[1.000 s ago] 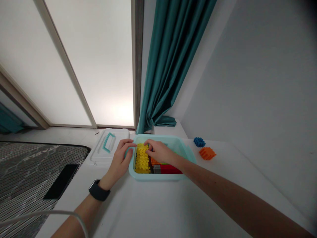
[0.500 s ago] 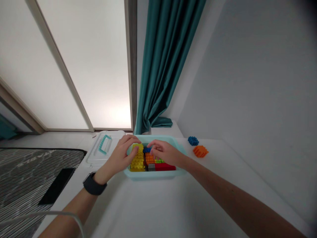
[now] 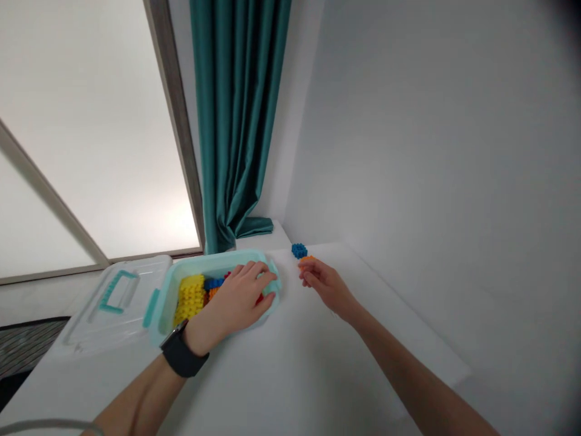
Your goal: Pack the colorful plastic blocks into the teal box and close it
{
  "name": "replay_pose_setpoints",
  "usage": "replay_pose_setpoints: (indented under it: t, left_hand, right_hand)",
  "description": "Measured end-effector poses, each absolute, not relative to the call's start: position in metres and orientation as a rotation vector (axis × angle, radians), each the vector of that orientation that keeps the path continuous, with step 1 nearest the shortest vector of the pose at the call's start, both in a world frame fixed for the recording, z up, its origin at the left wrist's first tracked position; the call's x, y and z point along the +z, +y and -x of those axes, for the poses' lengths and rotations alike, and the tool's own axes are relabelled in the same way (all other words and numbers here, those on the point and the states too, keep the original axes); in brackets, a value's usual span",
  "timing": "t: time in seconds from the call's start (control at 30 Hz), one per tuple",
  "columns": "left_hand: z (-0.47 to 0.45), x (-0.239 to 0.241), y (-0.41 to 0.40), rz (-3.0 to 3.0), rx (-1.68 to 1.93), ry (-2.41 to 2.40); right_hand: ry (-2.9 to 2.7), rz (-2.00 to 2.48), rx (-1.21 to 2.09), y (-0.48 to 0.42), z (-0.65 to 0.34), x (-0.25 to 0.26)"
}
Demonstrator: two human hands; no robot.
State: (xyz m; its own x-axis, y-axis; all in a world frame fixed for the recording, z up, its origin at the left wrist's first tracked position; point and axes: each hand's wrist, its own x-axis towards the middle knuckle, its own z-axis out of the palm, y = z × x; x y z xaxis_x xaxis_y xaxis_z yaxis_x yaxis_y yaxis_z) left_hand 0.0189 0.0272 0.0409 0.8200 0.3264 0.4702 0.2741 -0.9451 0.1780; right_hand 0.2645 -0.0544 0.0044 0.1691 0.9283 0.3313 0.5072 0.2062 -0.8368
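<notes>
Over the right part of a pale turquoise box (image 3: 157, 330), my left hand (image 3: 245, 290) has its fingers spread, with the fingertips near the right rim; nothing shows in its grip. Beneath it lie studded yellow blocks (image 3: 190, 297), blue blocks (image 3: 213, 283) and orange blocks (image 3: 213, 293); my hand hides much of the rest. My right hand (image 3: 324, 281) is on the tabletop right of the box, fingers curled in at an orange toothed block (image 3: 307, 258). Only the block's top edge shows. Just behind it sits a blue toothed block (image 3: 299, 251), apart from my fingers.
A clear lid with a turquoise handle (image 3: 111, 297) lies left of the box on the white table (image 3: 281, 375). Behind stand a green curtain (image 3: 236, 121) and a grey wall (image 3: 408, 133). A pale cable (image 3: 54, 424) crosses the lower left.
The view has turned right. My right hand has left the box and moved to the orange block. My left hand has shifted from the yellow blocks to the box's right side.
</notes>
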Motion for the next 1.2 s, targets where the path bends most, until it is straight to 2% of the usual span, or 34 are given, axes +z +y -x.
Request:
replay_pose_setpoints:
  t: [0.2, 0.3, 0.67, 1.07, 1.2]
  left_hand:
    - [-0.055, 0.032, 0.020, -3.037, 0.705, 0.454]
    - [-0.060, 0.030, 0.019, -3.072, 0.660, 0.448]
    - [-0.058, 0.022, 0.021, -2.996, 0.766, 0.412]
    - [-0.054, 0.025, 0.019, -2.958, 0.770, 0.444]
    - [-0.054, 0.024, 0.018, -2.954, 0.806, 0.496]
  right_hand:
    - [-1.286, 1.877, 0.032, -0.061, -0.322, -0.051]
    - [-1.260, 2.027, -0.054, -0.050, -0.331, -0.064]
    - [-1.349, 2.356, -0.100, 0.001, -0.314, -0.062]
    - [-1.570, 2.150, 0.042, -0.021, -0.303, -0.056]
    - [-1.454, 1.853, 0.322, -0.038, -0.297, -0.046]
